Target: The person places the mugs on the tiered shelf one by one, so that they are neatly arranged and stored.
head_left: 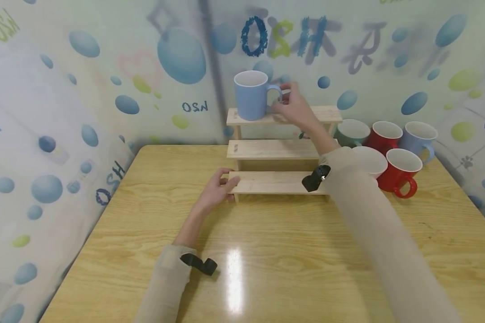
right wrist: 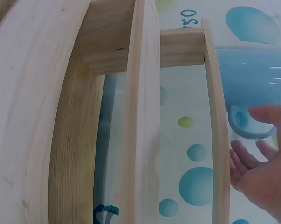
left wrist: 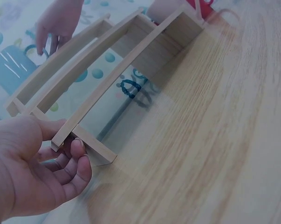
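Fingers of the right hand [head_left: 296, 109] are curving at the handle [head_left: 275, 86] of the mug [head_left: 250, 99]; any pinch is hard to confirm. The left hand [head_left: 219, 187] is gripping the rack [head_left: 275, 183]. The mug is standing on the top tier [head_left: 327, 115]: placing seems in hand, the next move probably calling for freeing the handle.

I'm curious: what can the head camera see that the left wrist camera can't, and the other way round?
Only the head view shows the green mug, the second blue mug at the far right and the person's sleeves.

Only the left wrist view shows the inner side panel under the steps, and backdrop lettering through the gap below the lowest one.

Both show the tabletop, the wooden rack, the left hand gripping its end, and the right hand by the raised blue mug.
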The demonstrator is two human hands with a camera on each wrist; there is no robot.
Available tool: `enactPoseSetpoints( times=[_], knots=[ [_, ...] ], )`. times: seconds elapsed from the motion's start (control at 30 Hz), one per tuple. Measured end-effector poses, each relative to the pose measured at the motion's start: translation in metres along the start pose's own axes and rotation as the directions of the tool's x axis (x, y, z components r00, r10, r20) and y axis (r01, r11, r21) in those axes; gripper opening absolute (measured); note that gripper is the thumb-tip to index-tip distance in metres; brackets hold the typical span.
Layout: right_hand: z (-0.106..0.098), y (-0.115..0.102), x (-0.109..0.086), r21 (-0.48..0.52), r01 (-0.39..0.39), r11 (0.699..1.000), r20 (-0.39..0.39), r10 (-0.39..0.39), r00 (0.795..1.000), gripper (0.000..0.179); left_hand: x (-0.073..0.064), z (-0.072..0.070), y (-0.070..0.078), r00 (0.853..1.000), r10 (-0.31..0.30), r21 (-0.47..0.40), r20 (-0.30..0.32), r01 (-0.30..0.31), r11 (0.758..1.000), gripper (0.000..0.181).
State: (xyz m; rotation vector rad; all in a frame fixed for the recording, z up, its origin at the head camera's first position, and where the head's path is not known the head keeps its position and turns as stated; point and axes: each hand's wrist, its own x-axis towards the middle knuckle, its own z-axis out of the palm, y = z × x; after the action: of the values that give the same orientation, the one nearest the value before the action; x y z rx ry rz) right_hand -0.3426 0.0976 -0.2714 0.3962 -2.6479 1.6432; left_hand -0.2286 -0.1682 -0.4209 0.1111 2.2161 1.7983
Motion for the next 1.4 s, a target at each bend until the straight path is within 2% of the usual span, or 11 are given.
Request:
enactPoseSetpoints(
  times=[0.1,0.23,0.3,0.53,0.67,0.87,1.1,1.4],
  knots=[
    [-0.007,0.003,-0.006,-0.026,0.005,1.000,0.001,-0.005,1.000,0.066,-0.001,0.000,0.005,1.000,-0.012,-0.009,0.017,0.012,1.000,0.053],
    [-0.014,0.005,-0.011,-0.042,0.005,0.999,-0.013,-0.006,1.000,0.068,-0.012,0.002,0.022,1.000,-0.015,0.002,0.025,0.015,1.000,0.051],
    [-0.017,0.006,-0.014,-0.033,0.009,0.999,-0.022,-0.010,1.000,0.069,-0.015,0.002,0.026,1.000,-0.015,0.005,0.024,0.015,1.000,0.049],
    [-0.026,0.012,-0.026,-0.018,0.060,0.998,-0.031,-0.060,0.998,0.064,-0.001,-0.001,0.003,1.000,-0.010,-0.018,0.013,0.010,1.000,0.054],
    [-0.029,0.017,-0.035,-0.034,0.106,0.994,-0.052,-0.108,0.993,0.056,-0.001,0.000,0.002,1.000,0.006,-0.017,0.008,-0.006,1.000,0.056],
    [-0.035,0.027,-0.047,-0.029,0.123,0.992,-0.083,-0.125,0.989,0.051,-0.002,0.001,0.001,1.000,0.021,-0.008,-0.008,-0.021,1.000,0.053],
    [-0.048,0.036,-0.063,-0.089,0.162,0.983,-0.103,-0.171,0.980,0.048,-0.002,0.003,0.000,0.999,0.028,0.017,-0.021,-0.028,0.999,0.051],
    [-0.071,0.047,-0.091,-0.177,0.171,0.969,-0.104,-0.191,0.976,0.049,-0.003,0.003,0.004,1.000,0.013,0.006,-0.018,-0.013,1.000,0.053]
  ],
)
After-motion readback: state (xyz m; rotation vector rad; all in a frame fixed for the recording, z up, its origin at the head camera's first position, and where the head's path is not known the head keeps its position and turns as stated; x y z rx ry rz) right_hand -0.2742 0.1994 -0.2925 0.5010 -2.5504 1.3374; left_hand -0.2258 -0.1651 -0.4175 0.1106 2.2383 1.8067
